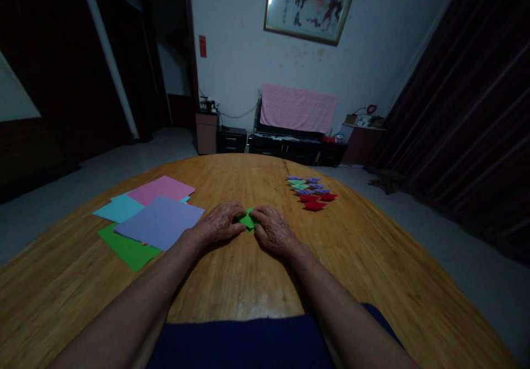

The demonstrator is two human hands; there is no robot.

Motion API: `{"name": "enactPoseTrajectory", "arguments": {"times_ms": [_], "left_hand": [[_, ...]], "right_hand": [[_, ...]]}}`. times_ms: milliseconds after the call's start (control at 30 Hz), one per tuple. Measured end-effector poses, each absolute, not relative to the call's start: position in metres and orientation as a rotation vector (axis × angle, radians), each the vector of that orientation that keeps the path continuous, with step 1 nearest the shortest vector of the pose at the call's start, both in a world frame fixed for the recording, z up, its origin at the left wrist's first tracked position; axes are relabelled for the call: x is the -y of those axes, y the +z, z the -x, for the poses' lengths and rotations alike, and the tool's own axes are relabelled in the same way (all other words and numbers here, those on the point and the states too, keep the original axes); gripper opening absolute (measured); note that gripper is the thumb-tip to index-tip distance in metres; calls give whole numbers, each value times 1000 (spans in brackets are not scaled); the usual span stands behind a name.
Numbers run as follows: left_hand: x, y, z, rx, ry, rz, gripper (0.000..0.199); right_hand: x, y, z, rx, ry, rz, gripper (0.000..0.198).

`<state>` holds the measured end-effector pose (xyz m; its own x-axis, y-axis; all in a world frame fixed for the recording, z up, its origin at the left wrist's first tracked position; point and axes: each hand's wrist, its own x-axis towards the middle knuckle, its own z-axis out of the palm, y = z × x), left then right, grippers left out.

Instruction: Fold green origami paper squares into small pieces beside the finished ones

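A small folded piece of green paper (248, 221) lies at the middle of the round table, between my two hands. My left hand (223, 221) grips its left side, with thumb and fingers closed on the edge. On the opposite side, my right hand (272, 230) pinches the right edge in the same way. Both hands rest close to the tabletop, and their fingers hide the paper's outer corners. To the right stand several small folded paper boats (314, 206) in red, purple and light green, grouped in rows.
Loose sheets lie overlapping on the left: a lavender sheet (161, 222), a pink sheet (163, 188), a light blue sheet (118, 209) and a green sheet (130, 247). The wooden table (248, 291) has a curved far edge. Beyond it stands a low black cabinet (269, 147).
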<state>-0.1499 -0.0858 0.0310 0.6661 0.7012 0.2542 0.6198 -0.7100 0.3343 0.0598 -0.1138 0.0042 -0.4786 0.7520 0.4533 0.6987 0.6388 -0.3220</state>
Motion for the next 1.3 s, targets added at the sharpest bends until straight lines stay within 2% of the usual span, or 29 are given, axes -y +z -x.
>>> {"name": "enactPoseTrajectory", "arguments": {"times_ms": [333,600,1000,1167,1300], "left_hand": [[79,15,151,-972,647,-2861,25],[87,16,146,-1148,560,-2951,24],[87,3,145,-1229,718,-2878,18],[94,13,141,-1321,742,-2870,20],[94,15,138,-1362,931,-2795,18]], "right_hand": [[114,5,-60,2305,138,1087,33],[113,2,-60,2295,126,1080,32],[110,-2,-60,2241,145,1094,32],[106,3,-58,2091,250,1163,36],[97,12,-55,1771,450,1306,38]]}}
